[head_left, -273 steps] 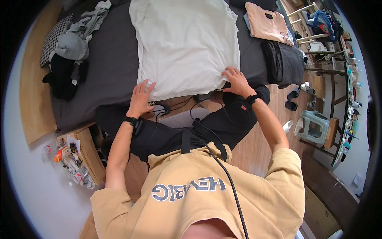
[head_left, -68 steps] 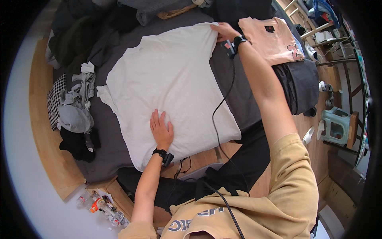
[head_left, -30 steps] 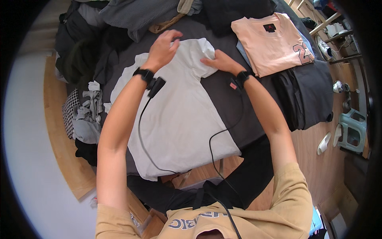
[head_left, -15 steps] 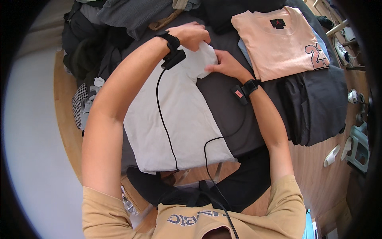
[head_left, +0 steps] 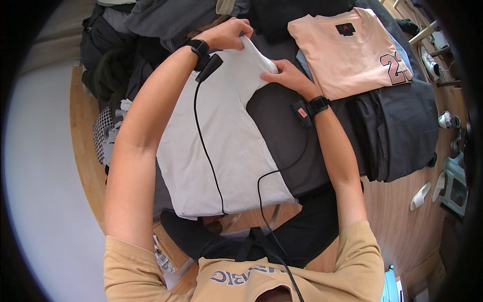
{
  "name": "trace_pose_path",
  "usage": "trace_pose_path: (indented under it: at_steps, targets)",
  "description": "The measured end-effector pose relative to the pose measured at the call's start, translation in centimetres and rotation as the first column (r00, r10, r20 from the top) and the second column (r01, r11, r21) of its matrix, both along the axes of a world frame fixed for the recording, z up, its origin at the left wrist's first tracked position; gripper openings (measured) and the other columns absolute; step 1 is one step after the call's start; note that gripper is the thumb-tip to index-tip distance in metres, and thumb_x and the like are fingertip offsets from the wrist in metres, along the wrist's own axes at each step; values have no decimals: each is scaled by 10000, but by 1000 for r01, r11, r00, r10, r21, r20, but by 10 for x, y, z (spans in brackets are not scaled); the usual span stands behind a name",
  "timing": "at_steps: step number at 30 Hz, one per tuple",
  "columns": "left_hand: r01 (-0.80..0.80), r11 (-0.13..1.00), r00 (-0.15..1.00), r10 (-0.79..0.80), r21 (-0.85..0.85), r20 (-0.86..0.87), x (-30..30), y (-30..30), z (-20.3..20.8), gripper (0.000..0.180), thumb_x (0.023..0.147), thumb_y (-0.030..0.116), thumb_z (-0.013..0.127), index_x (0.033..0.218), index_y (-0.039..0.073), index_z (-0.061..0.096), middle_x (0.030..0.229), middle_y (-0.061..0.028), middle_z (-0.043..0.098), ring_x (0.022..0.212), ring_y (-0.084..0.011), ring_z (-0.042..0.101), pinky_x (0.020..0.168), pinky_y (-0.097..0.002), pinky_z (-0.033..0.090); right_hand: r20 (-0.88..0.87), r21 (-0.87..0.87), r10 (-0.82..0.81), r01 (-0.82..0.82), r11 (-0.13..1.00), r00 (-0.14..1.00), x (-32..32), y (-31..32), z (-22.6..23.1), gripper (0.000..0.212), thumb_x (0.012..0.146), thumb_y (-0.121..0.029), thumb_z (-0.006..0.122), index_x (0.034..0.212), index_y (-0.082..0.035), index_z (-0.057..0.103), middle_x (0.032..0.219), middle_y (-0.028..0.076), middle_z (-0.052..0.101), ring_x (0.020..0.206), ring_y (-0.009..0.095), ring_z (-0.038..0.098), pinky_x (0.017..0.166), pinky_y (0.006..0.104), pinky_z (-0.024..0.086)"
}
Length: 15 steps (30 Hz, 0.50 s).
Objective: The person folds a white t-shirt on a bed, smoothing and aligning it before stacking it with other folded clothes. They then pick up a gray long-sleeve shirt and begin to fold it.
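A white T-shirt (head_left: 221,151) lies spread in front of me, its near edge hanging by my lap. My left hand (head_left: 229,34) is closed on its far edge and lifts the cloth there. At the sleeve on the right, my right hand (head_left: 289,78) pinches the fabric between thumb and fingers. The cloth stretches in a raised band between both hands. Each wrist carries a black strap with a small device; a thin black cable (head_left: 204,136) from the left one runs down over the shirt.
On the right, a folded peach T-shirt (head_left: 337,65) lies beside folded dark trousers (head_left: 397,136). Heaped dark clothes (head_left: 113,55) fill the far left of the dark grey cover (head_left: 282,121). A light green stool (head_left: 455,183) and a white slipper (head_left: 419,196) are on the wooden floor.
My left hand has moved a little farther away and to the left, drawing the shirt's far edge with it. The cloth between the hands is now straighter. My right hand has barely shifted.
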<state>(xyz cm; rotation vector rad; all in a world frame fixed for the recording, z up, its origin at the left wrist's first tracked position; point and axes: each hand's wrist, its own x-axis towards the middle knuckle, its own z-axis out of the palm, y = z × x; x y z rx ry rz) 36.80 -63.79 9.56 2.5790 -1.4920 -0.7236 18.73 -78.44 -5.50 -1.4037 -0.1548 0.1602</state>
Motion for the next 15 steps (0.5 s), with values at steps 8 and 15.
trace_pose_path:
  at_steps: [8,15]
  targets:
    - [110,943,989,-134,-313,-57,-6,-6,-18,539,789,-27,679,1320,55,649,1332,-140,700,1288,-323,640,1133,-404,491,-63,206,-25,37,978,998,0,-3,0,415,1042,-325,676,1252,33,689,1128,15,718,999,89,640,894,281,502]
    - [-307,704,830,527,-641,181,-120,127,-87,434,938,138,695,1342,14,597,1422,-225,599,1352,-412,532,1157,-480,418,-333,789,205,153,594,920,8,-6,-2,468,1080,-268,487,1429,32,572,1409,156,664,1282,266,653,1145,392,466]
